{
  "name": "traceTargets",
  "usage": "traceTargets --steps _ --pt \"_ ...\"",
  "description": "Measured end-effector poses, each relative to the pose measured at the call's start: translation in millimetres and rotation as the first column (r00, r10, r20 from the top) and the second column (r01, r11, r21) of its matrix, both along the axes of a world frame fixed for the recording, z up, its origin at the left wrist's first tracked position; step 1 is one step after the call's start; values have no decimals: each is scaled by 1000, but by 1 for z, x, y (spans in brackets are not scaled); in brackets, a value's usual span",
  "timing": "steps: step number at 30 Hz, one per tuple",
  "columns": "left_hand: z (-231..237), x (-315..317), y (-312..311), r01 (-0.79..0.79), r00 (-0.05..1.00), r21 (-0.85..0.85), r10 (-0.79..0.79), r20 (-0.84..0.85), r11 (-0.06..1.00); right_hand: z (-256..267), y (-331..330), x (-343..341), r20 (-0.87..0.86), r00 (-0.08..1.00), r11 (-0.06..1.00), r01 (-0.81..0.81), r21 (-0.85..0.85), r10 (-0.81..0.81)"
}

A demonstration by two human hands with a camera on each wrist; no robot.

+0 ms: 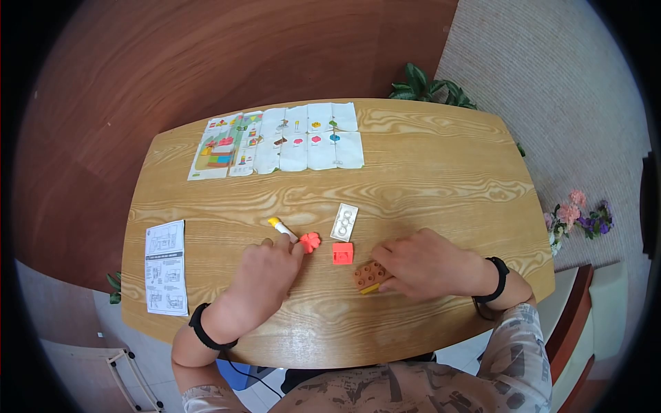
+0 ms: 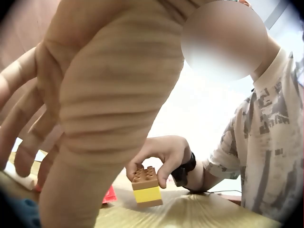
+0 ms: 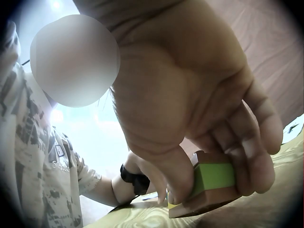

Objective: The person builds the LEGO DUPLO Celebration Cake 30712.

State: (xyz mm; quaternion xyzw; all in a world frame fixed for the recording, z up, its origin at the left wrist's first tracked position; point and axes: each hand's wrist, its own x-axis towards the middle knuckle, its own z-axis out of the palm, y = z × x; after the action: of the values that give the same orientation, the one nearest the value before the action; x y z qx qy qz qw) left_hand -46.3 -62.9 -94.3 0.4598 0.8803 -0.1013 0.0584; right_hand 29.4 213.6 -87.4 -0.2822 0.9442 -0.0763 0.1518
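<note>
In the head view my right hand grips a stack of bricks, with a studded brown brick on top. The left wrist view shows yellow between its brown layers; the right wrist view shows a green part, with thumb and fingers on opposite sides. My left hand is over the table, fingertips beside a red flower piece and a white candle piece with a yellow tip. Its fingers look loosely bent in the left wrist view; whether they touch anything is hidden.
A red block and a white brick lie between the hands. A blue piece shows at the left wrist view's lower left. A picture sheet lies at the back, a printed leaflet at the left.
</note>
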Motion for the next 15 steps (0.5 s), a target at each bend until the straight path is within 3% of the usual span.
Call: traceTargets --steps 10,15 --pt "-6 -14 -5 7 992 -46 -2 124 999 -3 1 -1 -48 999 1000 -14 -19 13" --pt "37 0 5 77 981 361 -136 141 930 -1 0 -2 -31 999 997 18 -82 -20"
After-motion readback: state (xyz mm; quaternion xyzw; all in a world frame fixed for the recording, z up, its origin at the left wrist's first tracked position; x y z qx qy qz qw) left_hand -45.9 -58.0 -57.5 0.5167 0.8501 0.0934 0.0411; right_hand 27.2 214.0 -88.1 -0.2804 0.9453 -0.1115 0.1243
